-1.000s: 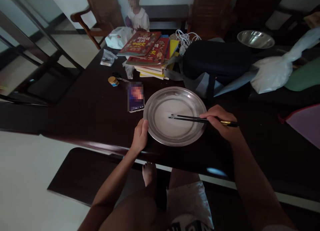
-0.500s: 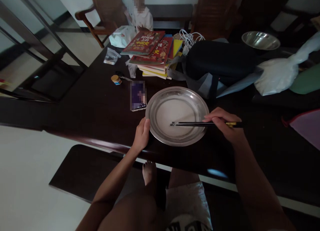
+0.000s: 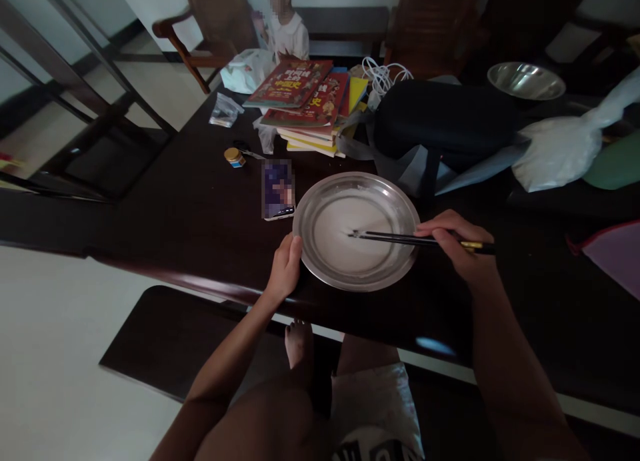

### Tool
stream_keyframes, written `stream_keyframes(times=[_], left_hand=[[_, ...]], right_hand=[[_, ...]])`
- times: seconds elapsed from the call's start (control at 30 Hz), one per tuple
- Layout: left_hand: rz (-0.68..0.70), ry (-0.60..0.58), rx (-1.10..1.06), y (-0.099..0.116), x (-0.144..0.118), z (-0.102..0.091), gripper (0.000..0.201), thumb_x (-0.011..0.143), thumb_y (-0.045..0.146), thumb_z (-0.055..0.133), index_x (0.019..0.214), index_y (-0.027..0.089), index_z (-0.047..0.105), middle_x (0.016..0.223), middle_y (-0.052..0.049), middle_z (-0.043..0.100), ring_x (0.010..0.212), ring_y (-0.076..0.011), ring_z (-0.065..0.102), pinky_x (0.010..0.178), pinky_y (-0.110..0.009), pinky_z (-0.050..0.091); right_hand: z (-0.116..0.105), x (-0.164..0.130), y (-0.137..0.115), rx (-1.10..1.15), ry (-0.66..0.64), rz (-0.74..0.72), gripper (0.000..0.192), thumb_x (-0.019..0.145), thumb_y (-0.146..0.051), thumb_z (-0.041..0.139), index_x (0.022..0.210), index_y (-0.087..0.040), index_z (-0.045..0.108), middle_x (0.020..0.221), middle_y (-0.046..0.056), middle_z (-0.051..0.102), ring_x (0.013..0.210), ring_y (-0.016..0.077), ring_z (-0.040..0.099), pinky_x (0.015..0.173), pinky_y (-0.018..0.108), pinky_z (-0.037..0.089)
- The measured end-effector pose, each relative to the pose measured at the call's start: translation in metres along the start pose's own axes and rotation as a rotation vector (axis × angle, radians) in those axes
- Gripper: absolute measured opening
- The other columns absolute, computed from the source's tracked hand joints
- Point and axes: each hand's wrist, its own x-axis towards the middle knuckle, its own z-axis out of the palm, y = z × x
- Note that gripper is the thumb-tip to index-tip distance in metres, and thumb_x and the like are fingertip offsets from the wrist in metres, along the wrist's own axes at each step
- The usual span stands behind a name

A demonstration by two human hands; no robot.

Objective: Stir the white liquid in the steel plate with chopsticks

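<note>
Chopsticks point(image 3: 395, 238), black and slim with a gold-coloured band near the butt, slant over the right side of a shallow metal pan point(image 3: 357, 282) near the front edge of the dark, glossy table point(image 3: 175, 201). Their tips meet the white liquid point(image 3: 345, 214) inside, smooth and opaque (how deep it lies cannot be told), so whatever is beneath the surface is hidden. Of the two hands, the right hand point(image 3: 463, 244) pinches the sticks between thumb and fingers, its inner fingers largely out of sight; the left hand point(image 3: 286, 266) clasps the pan's round, dully shining rim, thumb uppermost, the other fingers mostly concealed. A phone point(image 3: 278, 189) lies just beside the pan, its screen blurred into blocks. Farther back, paper books point(image 3: 295, 88) with red covers overlap in a pile, and a rounded black case point(image 3: 445, 118) looks soft, its outline sinking into shadow. At right, a purple item point(image 3: 617, 254) with red edging is cut off by the frame.
</note>
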Motion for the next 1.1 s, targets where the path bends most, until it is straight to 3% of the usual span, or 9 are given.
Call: stream_keyframes(times=[0.07,0.2,0.37,0.5,0.67,0.83,1.0,1.1], left_hand=[[-0.007,-0.004,0.002,0.0002,-0.0002,-0.0004,0.079,0.1,0.077,0.032,0.114,0.013,0.075,0.121,-0.017,0.077,0.115,-0.0303,0.07,0.107,-0.044,0.051],[-0.031,0.005,-0.008,0.0003,-0.0003,-0.0006,0.08,0.099,0.078,0.034,0.12,0.012,0.073,0.126,-0.017,0.076,0.121,-0.031,0.068,0.11,-0.044,0.049],[-0.034,0.01,-0.024,-0.0003,-0.0004,-0.0001,0.079,0.098,0.078,0.036,0.122,0.012,0.073,0.126,-0.017,0.076,0.122,-0.0312,0.068,0.111,-0.044,0.049],[-0.048,0.008,-0.029,-0.0002,-0.0004,-0.0009,0.08,0.098,0.079,0.037,0.123,0.012,0.073,0.126,-0.017,0.076,0.123,-0.0318,0.068,0.111,-0.044,0.049],[-0.039,0.001,-0.032,0.0018,-0.0012,-0.0026,0.079,0.098,0.079,0.036,0.12,0.012,0.074,0.127,-0.018,0.076,0.122,-0.0319,0.068,0.11,-0.044,0.049],[-0.019,0.005,-0.019,0.0036,-0.0019,-0.0029,0.076,0.1,0.076,0.036,0.118,0.013,0.074,0.125,-0.017,0.076,0.121,-0.0314,0.068,0.11,-0.044,0.049],[-0.006,0.006,-0.008,0.0038,-0.0013,-0.0029,0.075,0.101,0.074,0.034,0.115,0.013,0.074,0.121,-0.016,0.077,0.119,-0.0307,0.069,0.109,-0.044,0.05],[-0.001,0.002,-0.008,0.0044,-0.0011,-0.0031,0.075,0.101,0.075,0.034,0.113,0.013,0.074,0.12,-0.016,0.078,0.116,-0.0301,0.07,0.108,-0.043,0.051]], right_hand=[[0.0,0.0002,-0.0008,0.033,0.025,0.02,0.021,0.102,-0.028,0.061,0.106,-0.033,0.081,0.08,0.001,0.08,0.079,0.0225,0.072,0.071,0.039,0.057],[-0.0003,0.0021,-0.0025,0.009,-0.081,-0.021,0.019,0.1,-0.029,0.064,0.102,-0.033,0.082,0.086,0.002,0.081,0.08,0.0214,0.071,0.074,0.039,0.058],[-0.004,0.002,-0.0027,0.028,0.008,0.003,0.022,0.102,-0.023,0.061,0.106,-0.032,0.08,0.084,0.001,0.08,0.082,0.0197,0.071,0.073,0.035,0.057],[-0.0024,0.0028,-0.0072,0.008,-0.099,-0.039,0.019,0.099,-0.022,0.064,0.103,-0.031,0.081,0.089,0.001,0.081,0.083,0.0191,0.071,0.075,0.035,0.057],[-0.0034,0.0032,-0.0077,0.013,0.021,-0.01,0.021,0.101,-0.022,0.062,0.104,-0.031,0.081,0.083,0.001,0.081,0.081,0.0197,0.072,0.074,0.036,0.057],[-0.0014,0.0028,-0.009,-0.014,-0.077,-0.015,0.019,0.099,-0.027,0.064,0.1,-0.032,0.082,0.09,0.002,0.082,0.084,0.0215,0.073,0.077,0.039,0.059],[-0.0021,0.002,-0.0072,0.021,0.02,0.01,0.021,0.101,-0.026,0.061,0.105,-0.032,0.081,0.08,0.001,0.08,0.08,0.0217,0.073,0.072,0.038,0.059],[-0.0014,0.0025,-0.0068,0.018,-0.062,-0.015,0.021,0.1,-0.025,0.062,0.103,-0.032,0.082,0.086,0.001,0.081,0.082,0.0217,0.073,0.074,0.038,0.058]])
